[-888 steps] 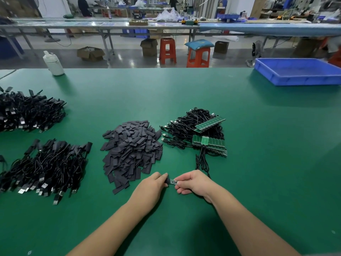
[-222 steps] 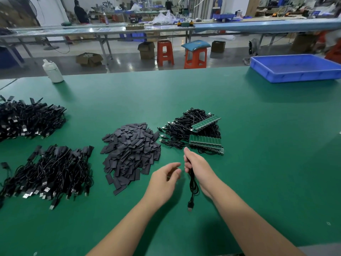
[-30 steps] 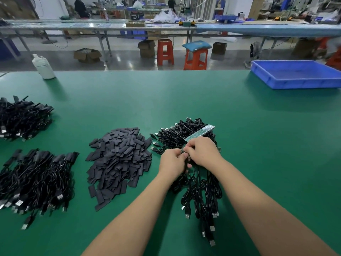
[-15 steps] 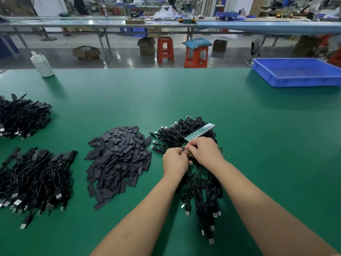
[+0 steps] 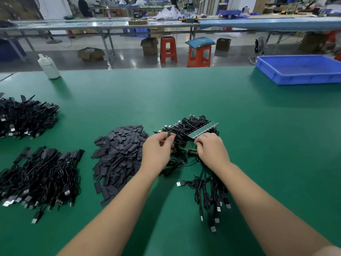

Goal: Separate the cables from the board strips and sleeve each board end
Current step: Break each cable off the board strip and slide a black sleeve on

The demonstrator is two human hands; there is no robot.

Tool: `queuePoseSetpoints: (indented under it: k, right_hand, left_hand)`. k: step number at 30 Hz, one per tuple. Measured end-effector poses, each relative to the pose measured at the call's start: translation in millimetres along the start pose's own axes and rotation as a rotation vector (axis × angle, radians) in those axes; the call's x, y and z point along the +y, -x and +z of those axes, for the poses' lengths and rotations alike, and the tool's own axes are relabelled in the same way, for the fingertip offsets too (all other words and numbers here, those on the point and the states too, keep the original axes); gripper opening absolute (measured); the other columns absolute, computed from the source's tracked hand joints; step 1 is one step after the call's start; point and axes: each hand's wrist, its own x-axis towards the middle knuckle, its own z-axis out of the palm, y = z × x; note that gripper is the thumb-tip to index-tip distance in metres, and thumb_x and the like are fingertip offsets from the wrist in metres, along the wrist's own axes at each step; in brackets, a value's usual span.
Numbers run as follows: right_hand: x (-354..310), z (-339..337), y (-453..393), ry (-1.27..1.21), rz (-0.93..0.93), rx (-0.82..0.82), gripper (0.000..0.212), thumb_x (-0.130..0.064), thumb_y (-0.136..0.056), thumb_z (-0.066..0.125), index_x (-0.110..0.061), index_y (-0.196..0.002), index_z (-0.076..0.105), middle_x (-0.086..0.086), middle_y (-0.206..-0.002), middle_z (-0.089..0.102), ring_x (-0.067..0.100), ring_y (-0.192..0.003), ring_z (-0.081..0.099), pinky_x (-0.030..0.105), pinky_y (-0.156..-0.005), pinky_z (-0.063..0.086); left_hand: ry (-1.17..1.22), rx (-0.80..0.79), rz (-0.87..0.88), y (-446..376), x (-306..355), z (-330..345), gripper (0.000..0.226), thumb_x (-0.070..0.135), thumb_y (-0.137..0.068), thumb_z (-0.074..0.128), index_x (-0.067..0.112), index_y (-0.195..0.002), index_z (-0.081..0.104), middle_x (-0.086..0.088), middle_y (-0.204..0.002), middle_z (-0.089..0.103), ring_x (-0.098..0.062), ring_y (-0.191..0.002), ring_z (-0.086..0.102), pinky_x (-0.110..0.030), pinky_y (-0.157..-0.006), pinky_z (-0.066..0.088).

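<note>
Left hand (image 5: 156, 152): fingers pinching a small board piece (image 5: 168, 135), holding it raised just above the desk (image 5: 184, 93).
Right hand (image 5: 212, 152): fingers curling down onto the board strip (image 5: 191, 149), apparently gripping it; grip partly hidden.
Sleeve pile (image 5: 120, 152): lying on the desk just left of the left hand, well apart from the right.
Board piece axis: standing roughly upright between the fingertips.
Nearer hand: left, judging by the pile's side.
Cable (image 5: 173, 164): trailing from the left hand toward the body.

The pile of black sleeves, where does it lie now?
Head view: the pile of black sleeves lies left of centre, between the left hand and a cable heap.
</note>
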Motion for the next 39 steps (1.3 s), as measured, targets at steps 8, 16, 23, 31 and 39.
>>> queuePoseSetpoints:
  k: [8, 16, 23, 31, 39]
  right_hand:
    - [-35, -4, 24, -0.734, 0.137, -0.257, 0.035, -0.039, -0.104, 0.039, -0.031, -0.129, 0.061, -0.019, -0.121, 0.063, -0.001, -0.113, 0.054, 0.016, -0.087, 0.038]
    - [-29, -15, 39, -0.483, 0.095, -0.068, 0.039, -0.025, -0.100, 0.051, -0.026, -0.140, 0.052, -0.010, -0.133, 0.059, 0.007, -0.121, 0.053, 0.028, -0.103, 0.042]
    - [-75, -59, 45, -1.258, 0.040, -0.209, 0.045, -0.059, -0.098, 0.034, -0.037, -0.114, 0.070, -0.008, -0.105, 0.075, 0.007, -0.111, 0.066, 0.032, -0.104, 0.042]
    - [-91, -7, 80, -1.098, 0.285, -0.280, 0.022, -0.033, -0.100, 0.056, -0.026, -0.094, 0.076, -0.014, -0.043, 0.041, 0.005, -0.040, 0.028, 0.018, -0.045, 0.026]
    - [-98, 40, 98, -0.816, 0.404, -0.461, 0.019, -0.027, -0.093, 0.060, -0.023, -0.085, 0.077, -0.008, -0.076, 0.074, 0.001, -0.037, 0.039, 0.016, -0.046, 0.033]
  left_hand:
    - [0.324, -0.153, -0.023, 11, 14, -9, 0.014, 0.007, -0.097, 0.058, 0.004, -0.096, 0.072, -0.002, -0.081, 0.074, -0.019, -0.078, 0.071, -0.033, -0.077, 0.061]
    - [0.261, -0.100, 0.227, 23, 53, -44, 0.016, 0.015, -0.095, 0.062, 0.023, -0.098, 0.076, 0.005, -0.094, 0.071, -0.011, -0.081, 0.069, -0.018, -0.069, 0.053]
    - [0.097, -0.260, 0.251, 31, 64, -60, 0.009, 0.022, -0.091, 0.069, 0.026, -0.094, 0.076, -0.012, -0.081, 0.070, -0.010, -0.064, 0.050, -0.023, -0.061, 0.040]
    - [0.163, -0.301, -0.110, 26, -13, -75, 0.008, 0.018, -0.093, 0.064, 0.016, -0.091, 0.071, 0.001, -0.071, 0.066, -0.012, -0.051, 0.044, -0.020, -0.045, 0.034]
    - [-1.029, -0.142, -0.078, 28, -108, -87, 0.025, 0.049, -0.092, 0.057, 0.025, -0.094, 0.064, 0.005, -0.091, 0.063, -0.020, -0.084, 0.062, -0.030, -0.068, 0.050]
